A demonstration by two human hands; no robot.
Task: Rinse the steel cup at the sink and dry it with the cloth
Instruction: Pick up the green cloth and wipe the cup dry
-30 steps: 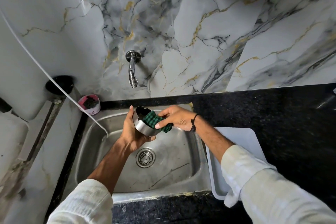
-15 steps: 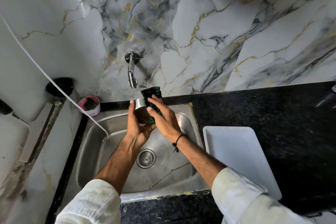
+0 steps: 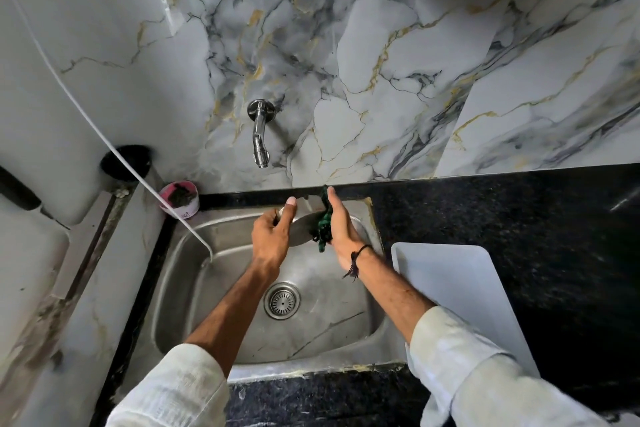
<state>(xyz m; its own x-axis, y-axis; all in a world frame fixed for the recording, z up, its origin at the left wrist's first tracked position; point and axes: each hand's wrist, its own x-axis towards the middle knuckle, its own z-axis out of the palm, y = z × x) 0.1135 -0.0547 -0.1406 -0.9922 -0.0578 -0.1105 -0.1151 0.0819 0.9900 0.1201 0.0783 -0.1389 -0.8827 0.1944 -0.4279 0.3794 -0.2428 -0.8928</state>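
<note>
Over the back of the steel sink [image 3: 194,288], my left hand [image 3: 270,239] grips the steel cup [image 3: 303,227], which lies tilted on its side. My right hand [image 3: 341,232] presses a dark green checked cloth [image 3: 323,232] flat against the cup's right side, fingers stretched toward the wall. Most of the cup is hidden between the two hands. The tap [image 3: 259,135] sticks out of the marble wall above them, with no water running from it.
A white tray [image 3: 460,295] lies on the black counter [image 3: 536,236] right of the sink. A pink tub [image 3: 180,199] stands at the sink's back left corner. A white hose [image 3: 104,139] curves down into the basin. The drain [image 3: 282,300] sits mid-basin.
Both hands and the cup have shifted slightly toward the back wall. The cloth has moved from inside the cup's mouth to its outer right side, with my right hand now flat against it.
</note>
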